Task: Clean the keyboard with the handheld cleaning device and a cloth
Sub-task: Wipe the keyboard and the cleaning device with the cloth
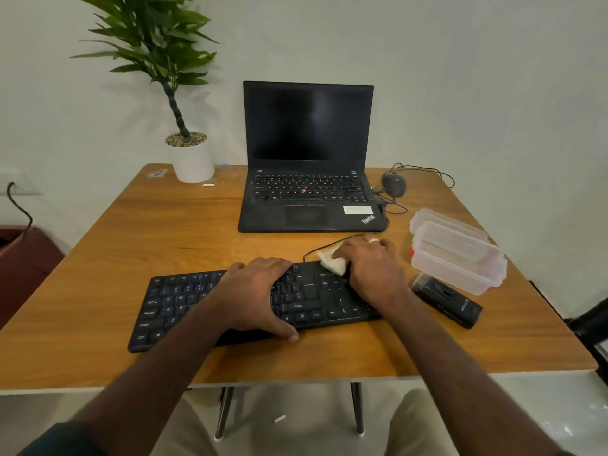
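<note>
A black wired keyboard (171,304) lies across the near middle of the wooden table. My left hand (255,292) lies over its middle, fingers curled over the far edge and thumb at the near edge, holding it in place. My right hand (373,266) presses a small white cloth (334,261) onto the keyboard's far right corner, fingers curled round the cloth. The black handheld cleaning device (447,301) lies on the table to the right of the keyboard, untouched.
An open black laptop (307,179) stands behind the keyboard, a wired mouse (393,183) to its right. Clear plastic containers (457,251) sit at the right, beside the device. A potted plant (192,159) stands at the back left. The table's front edge (296,380) is near me.
</note>
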Tool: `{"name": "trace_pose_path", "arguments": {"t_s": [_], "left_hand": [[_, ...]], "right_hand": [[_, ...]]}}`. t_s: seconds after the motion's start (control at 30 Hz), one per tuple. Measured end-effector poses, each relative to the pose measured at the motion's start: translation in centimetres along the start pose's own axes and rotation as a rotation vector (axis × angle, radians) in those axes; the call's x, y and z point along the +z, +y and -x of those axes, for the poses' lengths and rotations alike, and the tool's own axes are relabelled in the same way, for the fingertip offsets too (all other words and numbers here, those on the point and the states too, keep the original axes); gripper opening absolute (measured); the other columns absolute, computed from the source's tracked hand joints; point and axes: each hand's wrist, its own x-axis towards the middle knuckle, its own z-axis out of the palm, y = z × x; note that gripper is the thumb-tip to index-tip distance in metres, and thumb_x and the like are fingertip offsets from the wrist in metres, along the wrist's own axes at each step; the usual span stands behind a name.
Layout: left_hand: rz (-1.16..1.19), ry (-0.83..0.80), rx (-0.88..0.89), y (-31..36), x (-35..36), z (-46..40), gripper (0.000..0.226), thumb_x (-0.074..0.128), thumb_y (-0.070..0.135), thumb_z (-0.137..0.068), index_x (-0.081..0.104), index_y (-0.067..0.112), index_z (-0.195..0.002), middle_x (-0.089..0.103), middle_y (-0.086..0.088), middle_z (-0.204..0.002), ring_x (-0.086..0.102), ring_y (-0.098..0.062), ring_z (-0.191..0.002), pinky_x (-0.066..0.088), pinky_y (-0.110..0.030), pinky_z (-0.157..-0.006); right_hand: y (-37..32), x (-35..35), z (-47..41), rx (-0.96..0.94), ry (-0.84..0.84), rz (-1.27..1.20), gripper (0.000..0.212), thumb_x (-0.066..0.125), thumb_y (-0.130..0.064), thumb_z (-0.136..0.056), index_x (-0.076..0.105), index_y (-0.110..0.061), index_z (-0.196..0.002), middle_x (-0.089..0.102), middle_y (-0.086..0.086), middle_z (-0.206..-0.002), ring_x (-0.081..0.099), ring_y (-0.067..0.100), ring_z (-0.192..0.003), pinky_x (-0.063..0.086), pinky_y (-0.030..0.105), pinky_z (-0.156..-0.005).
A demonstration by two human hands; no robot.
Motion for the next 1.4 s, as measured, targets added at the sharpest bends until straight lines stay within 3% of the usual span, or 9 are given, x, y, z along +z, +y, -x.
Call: {"name": "trace_pose_path", "arguments": {"t_s": [0.13, 0.23, 0.37, 0.63, 0.83, 1.03, 1.27, 1.4], "left_hand": [[-0.004, -0.002, -0.005, 0.1, 0.2, -0.2, 0.14, 0.064, 0.095, -0.046, 0.011, 0.032, -0.159, 0.019, 0.011, -0.165, 0.022, -0.013, -0.147, 0.018, -0.045, -0.12], [-0.002, 0.01, -0.008, 0.2, 0.3, -0.2, 0.139, 0.063, 0.096, -0.046, 0.011, 0.032, -0.158, 0.02, 0.011, -0.164, 0.023, -0.012, -0.146, 0.019, -0.044, -0.12], [-0.001, -0.001, -0.013, 0.3, 0.1, -0.1, 0.139, 0.066, 0.093, -0.048, 0.013, 0.029, -0.159, 0.022, 0.011, -0.163, 0.024, -0.012, -0.146, 0.019, -0.043, -0.12], [0.026, -0.023, -0.011, 0.1, -0.1, -0.1, 0.138, 0.067, 0.093, -0.047, 0.012, 0.033, -0.158, 0.021, 0.011, -0.164, 0.023, -0.013, -0.147, 0.018, -0.046, -0.12], [-0.045, -0.069, -0.021, 2.1, -0.5, -0.9, 0.146, 0.057, 0.1, -0.047, 0.0, 0.027, -0.16, 0.01, 0.004, -0.167, 0.017, -0.02, -0.15, 0.016, -0.058, -0.119], [-0.053, -0.008, 0.0, 3.5, 0.3, -2.2, 0.139, 0.056, 0.099, -0.048, 0.012, 0.027, -0.158, 0.02, 0.007, -0.163, 0.022, -0.015, -0.145, 0.02, -0.054, -0.118], [-0.04, -0.028, -0.017, 3.0, 0.2, -1.9, 0.149, 0.041, 0.102, -0.034, 0.009, 0.029, -0.159, 0.016, 0.009, -0.164, 0.019, -0.014, -0.147, 0.018, -0.051, -0.119], [-0.031, -0.042, -0.021, 3.1, 0.1, -1.8, 0.147, 0.051, 0.101, -0.036, 0.011, 0.029, -0.158, 0.019, 0.009, -0.162, 0.022, -0.014, -0.145, 0.02, -0.052, -0.119]], "right_hand": [[1.0, -0.7, -1.1, 0.118, 0.072, -0.085, 0.041, 0.061, -0.01, -0.091, 0.067, -0.036, -0.123, 0.064, -0.01, -0.125, 0.05, 0.02, -0.118, 0.037, 0.044, -0.1], [-2.1, -0.1, -0.7, -0.01, 0.114, -0.159, 0.04, 0.062, -0.011, -0.09, 0.069, -0.035, -0.121, 0.065, -0.011, -0.124, 0.052, 0.019, -0.117, 0.038, 0.044, -0.102], [-4.2, 0.8, 0.3, -0.129, 0.009, -0.101, 0.038, 0.059, -0.016, -0.094, 0.066, -0.035, -0.125, 0.061, -0.012, -0.132, 0.049, 0.017, -0.126, 0.028, 0.046, -0.111], [1.7, -0.9, 0.9, -0.011, -0.029, -0.021, 0.042, 0.061, -0.012, -0.092, 0.064, -0.035, -0.126, 0.059, -0.012, -0.134, 0.049, 0.018, -0.126, 0.028, 0.047, -0.111], [4.3, -1.9, 0.1, 0.23, 0.215, -0.125, 0.035, 0.064, -0.012, -0.093, 0.067, -0.026, -0.125, 0.064, -0.001, -0.123, 0.053, 0.024, -0.116, 0.048, 0.046, -0.096], [0.8, -0.4, 1.3, -0.057, 0.041, 0.013, 0.042, 0.059, -0.016, -0.096, 0.062, -0.039, -0.131, 0.056, -0.01, -0.135, 0.047, 0.019, -0.126, 0.034, 0.041, -0.105], [3.6, -0.8, 2.2, 0.038, 0.064, 0.057, 0.038, 0.062, -0.017, -0.096, 0.064, -0.032, -0.131, 0.062, -0.006, -0.127, 0.05, 0.021, -0.119, 0.04, 0.039, -0.097], [5.2, -1.8, 1.7, 0.205, 0.129, 0.097, 0.034, 0.066, -0.024, -0.094, 0.066, -0.027, -0.128, 0.064, -0.002, -0.122, 0.054, 0.02, -0.113, 0.044, 0.039, -0.096]]}}
